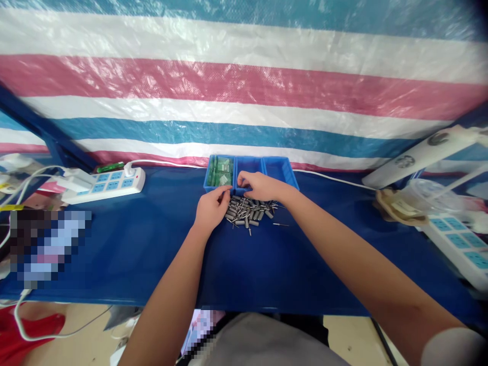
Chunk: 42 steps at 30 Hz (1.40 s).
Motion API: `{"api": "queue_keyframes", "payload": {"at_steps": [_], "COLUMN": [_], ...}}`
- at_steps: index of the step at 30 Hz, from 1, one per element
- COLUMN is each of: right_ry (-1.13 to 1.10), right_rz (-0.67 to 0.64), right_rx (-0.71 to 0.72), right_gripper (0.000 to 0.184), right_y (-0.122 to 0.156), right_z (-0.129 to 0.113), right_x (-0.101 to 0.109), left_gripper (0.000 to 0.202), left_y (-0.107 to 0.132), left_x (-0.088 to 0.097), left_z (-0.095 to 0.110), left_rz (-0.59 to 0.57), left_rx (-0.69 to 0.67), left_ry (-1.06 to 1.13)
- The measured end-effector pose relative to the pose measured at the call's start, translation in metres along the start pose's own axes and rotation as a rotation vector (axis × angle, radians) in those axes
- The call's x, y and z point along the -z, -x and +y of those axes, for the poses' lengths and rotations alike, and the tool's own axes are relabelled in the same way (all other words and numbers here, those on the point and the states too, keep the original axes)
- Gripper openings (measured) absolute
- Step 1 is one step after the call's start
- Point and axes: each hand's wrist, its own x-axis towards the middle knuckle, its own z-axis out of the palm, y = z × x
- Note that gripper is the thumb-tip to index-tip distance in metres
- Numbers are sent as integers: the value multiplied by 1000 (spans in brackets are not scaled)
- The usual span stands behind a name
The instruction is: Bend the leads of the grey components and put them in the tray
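Note:
A pile of small grey cylinders and thin silvery pins that look like blind rivets lies in front of a blue three-part bin. My left hand is at the pile's left edge, thumb and forefinger closed together just below the bin's left compartment. Over the front of the middle compartment is my right hand, its fingers curled inward. Whatever either hand may hold is too small or hidden to name. Green pieces with pale labels fill the left compartment. One loose pin lies right of the pile.
White power strips with plugs and cables stand at the left, and another power strip at the right. Beside that one is a clear plastic tub. A striped plastic sheet hangs behind the blue table.

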Motion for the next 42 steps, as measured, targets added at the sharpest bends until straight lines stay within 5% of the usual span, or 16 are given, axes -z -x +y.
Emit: {"api": "queue_keyframes", "payload": {"at_steps": [14, 19, 23, 30, 42], "right_ry": [41, 22, -62, 67, 153], "right_rz": [44, 262, 395, 142, 103], "right_rx": [7, 70, 39, -138, -180], "right_gripper": [31, 40, 21, 9, 18], "right_y": [10, 45, 71, 89, 91], "right_z": [-10, -41, -55, -40, -44], "right_x": [2, 3, -6, -32, -47], "left_gripper": [28, 28, 27, 27, 27], "left_y": [1, 2, 2, 4, 6], "left_x": [0, 2, 2, 0, 0], "left_z": [-1, 0, 2, 2, 4], "left_rz": [30, 28, 44, 66, 68], "left_rx": [11, 5, -4, 6, 9], "left_ry": [22, 24, 25, 29, 18]}}
